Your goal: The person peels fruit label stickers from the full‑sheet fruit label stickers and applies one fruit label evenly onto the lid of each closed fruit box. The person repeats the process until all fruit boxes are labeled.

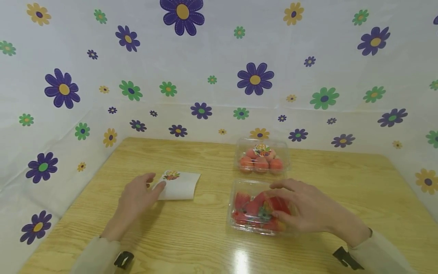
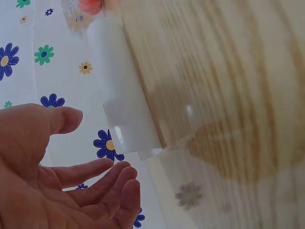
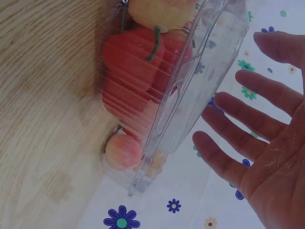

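To the left on the wooden table lies a white, curling sheet [image 1: 183, 187] with a colourful fruit-print sticker [image 1: 171, 175]. My left hand [image 1: 137, 196] is at its left edge. In the left wrist view the loosely bent fingers of the left hand [image 2: 28, 191] stand apart from the rolled white sheet [image 2: 121, 86]. A closed clear plastic box of strawberries [image 1: 251, 207] sits right of centre. Over its right side hovers my right hand [image 1: 308, 207]. Seen from the right wrist, the spread fingers of the right hand [image 3: 274, 162] hold nothing beside the strawberry box [image 3: 136, 67].
Behind the strawberries stands a second clear box of peach-like fruit [image 1: 261, 163], bearing a fruit-print sticker [image 1: 262, 150] on its lid. A white cloth with printed flowers [image 1: 212, 49] rises along the back and sides of the table [image 1: 191, 236].
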{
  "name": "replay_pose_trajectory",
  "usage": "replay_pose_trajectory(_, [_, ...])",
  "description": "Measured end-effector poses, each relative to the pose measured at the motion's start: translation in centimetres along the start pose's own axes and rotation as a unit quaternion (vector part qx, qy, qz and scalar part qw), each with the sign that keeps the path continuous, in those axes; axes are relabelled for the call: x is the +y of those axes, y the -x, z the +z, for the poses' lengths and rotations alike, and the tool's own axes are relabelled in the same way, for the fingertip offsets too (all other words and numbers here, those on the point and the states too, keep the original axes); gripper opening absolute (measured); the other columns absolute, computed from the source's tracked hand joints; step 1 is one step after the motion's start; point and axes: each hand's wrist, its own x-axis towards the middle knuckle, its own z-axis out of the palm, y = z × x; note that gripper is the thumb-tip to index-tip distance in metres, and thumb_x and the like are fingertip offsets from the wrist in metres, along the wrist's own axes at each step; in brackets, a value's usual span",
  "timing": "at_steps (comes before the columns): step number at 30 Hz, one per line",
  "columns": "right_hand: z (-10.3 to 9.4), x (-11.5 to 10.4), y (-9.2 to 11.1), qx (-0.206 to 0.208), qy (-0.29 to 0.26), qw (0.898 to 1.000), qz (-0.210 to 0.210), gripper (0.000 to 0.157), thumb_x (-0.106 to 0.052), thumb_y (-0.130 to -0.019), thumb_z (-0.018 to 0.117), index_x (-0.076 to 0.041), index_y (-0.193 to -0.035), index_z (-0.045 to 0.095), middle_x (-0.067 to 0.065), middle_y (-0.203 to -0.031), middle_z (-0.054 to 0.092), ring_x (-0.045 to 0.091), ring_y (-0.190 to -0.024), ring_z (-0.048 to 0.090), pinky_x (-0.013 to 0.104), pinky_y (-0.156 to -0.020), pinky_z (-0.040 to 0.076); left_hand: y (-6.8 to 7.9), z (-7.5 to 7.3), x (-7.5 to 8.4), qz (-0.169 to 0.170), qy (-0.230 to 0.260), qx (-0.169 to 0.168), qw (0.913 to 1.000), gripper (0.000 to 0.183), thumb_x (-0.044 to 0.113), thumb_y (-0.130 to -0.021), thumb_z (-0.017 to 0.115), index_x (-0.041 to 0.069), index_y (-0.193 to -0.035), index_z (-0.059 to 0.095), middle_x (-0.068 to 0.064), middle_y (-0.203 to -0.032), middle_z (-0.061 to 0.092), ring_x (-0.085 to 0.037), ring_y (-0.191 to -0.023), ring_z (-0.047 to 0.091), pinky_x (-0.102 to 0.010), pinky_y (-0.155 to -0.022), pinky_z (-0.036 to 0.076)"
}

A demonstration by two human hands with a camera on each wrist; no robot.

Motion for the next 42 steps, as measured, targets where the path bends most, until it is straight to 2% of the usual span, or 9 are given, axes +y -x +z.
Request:
replay_pose_trajectory(4, [0.0, 0.0, 0.0, 0.017, 0.008, 1.000, -0.018, 0.038, -0.027, -0.086, 0.076, -0.017, -0.123, 0.073, 0.002, -0.123, 0.071, 0.022, -0.111, 0.068, 0.044, -0.092, 0.059, -0.7, 0.0, 0.1, -0.011, -0.014, -0.019, 0.9997, 0.071, 0.049, -0.103, 0.052, -0.004, -0.148, 0.045, -0.028, -0.144, 0.057, -0.045, -0.128, 0.057, -0.061, -0.099, 0.049])
replay_pose_trajectory(9, [0.0, 0.0, 0.0, 0.027, 0.004, 0.999, -0.036, 0.036, -0.023, -0.087, 0.076, -0.014, -0.121, 0.074, 0.001, -0.119, 0.072, 0.021, -0.106, 0.069, 0.043, -0.089, 0.060, -1.2, 0.1, 0.2, -0.006, -0.008, -0.024, 0.9997, 0.071, 0.048, -0.101, 0.058, -0.005, -0.146, 0.047, -0.029, -0.137, 0.061, -0.046, -0.124, 0.059, -0.060, -0.099, 0.050])
replay_pose_trajectory(16, [0.0, 0.0, 0.2, 0.023, -0.001, 0.999, -0.031, 0.036, -0.022, -0.086, 0.077, -0.015, -0.121, 0.074, 0.000, -0.118, 0.072, 0.019, -0.106, 0.069, 0.042, -0.089, 0.060, -1.6, 0.5, 0.2, -0.009, -0.003, -0.038, 0.9992, 0.075, 0.048, -0.098, 0.063, -0.005, -0.148, 0.046, -0.033, -0.136, 0.060, -0.048, -0.123, 0.058, -0.060, -0.099, 0.050])
replay_pose_trajectory(20, [0.0, 0.0, 0.2, 0.025, 0.000, 0.999, -0.030, 0.036, -0.022, -0.085, 0.078, -0.015, -0.120, 0.074, 0.000, -0.117, 0.072, 0.018, -0.105, 0.069, 0.041, -0.088, 0.061, -1.7, 0.6, 0.3, -0.010, 0.006, -0.032, 0.9994, 0.067, 0.042, -0.100, 0.061, -0.005, -0.146, 0.048, -0.033, -0.137, 0.058, -0.048, -0.123, 0.058, -0.059, -0.097, 0.051])
replay_pose_trajectory(26, [0.1, 0.0, 0.1, 0.043, 0.000, 0.998, -0.044, 0.035, -0.022, -0.084, 0.079, -0.016, -0.118, 0.075, -0.002, -0.115, 0.072, 0.017, -0.104, 0.069, 0.040, -0.087, 0.061, -1.4, 0.2, 1.0, -0.002, 0.050, -0.008, 0.9987, 0.055, 0.034, -0.103, 0.055, -0.006, -0.141, 0.055, -0.032, -0.133, 0.062, -0.044, -0.119, 0.062, -0.054, -0.095, 0.055])
replay_pose_trajectory(30, [0.0, -0.1, 0.0, 0.054, 0.002, 0.997, -0.053, 0.034, -0.023, -0.084, 0.079, -0.016, -0.117, 0.076, -0.003, -0.114, 0.072, 0.016, -0.103, 0.069, 0.039, -0.087, 0.061, -1.0, -0.2, 1.6, 0.003, 0.078, -0.009, 0.9969, 0.051, 0.034, -0.104, 0.054, -0.005, -0.137, 0.060, -0.029, -0.134, 0.064, -0.042, -0.120, 0.063, -0.051, -0.094, 0.057])
replay_pose_trajectory(36, [0.0, -0.4, -0.1, 0.067, 0.001, 0.996, -0.064, 0.032, -0.024, -0.084, 0.081, -0.017, -0.115, 0.076, -0.003, -0.113, 0.073, 0.014, -0.101, 0.069, 0.037, -0.086, 0.061, -0.8, -0.3, 1.7, 0.014, 0.060, -0.029, 0.9977, 0.052, 0.029, -0.101, 0.061, -0.006, -0.139, 0.058, -0.028, -0.134, 0.064, -0.043, -0.120, 0.064, -0.051, -0.094, 0.057])
replay_pose_trajectory(42, [-0.2, -0.5, -0.2, 0.056, -0.002, 0.997, -0.055, 0.034, -0.024, -0.083, 0.081, -0.017, -0.115, 0.076, -0.003, -0.113, 0.073, 0.015, -0.103, 0.069, 0.038, -0.088, 0.061, -0.3, 0.1, 1.6, 0.035, 0.059, -0.036, 0.9970, 0.048, 0.020, -0.098, 0.065, -0.004, -0.139, 0.058, -0.024, -0.132, 0.067, -0.041, -0.114, 0.069, -0.049, -0.090, 0.059])
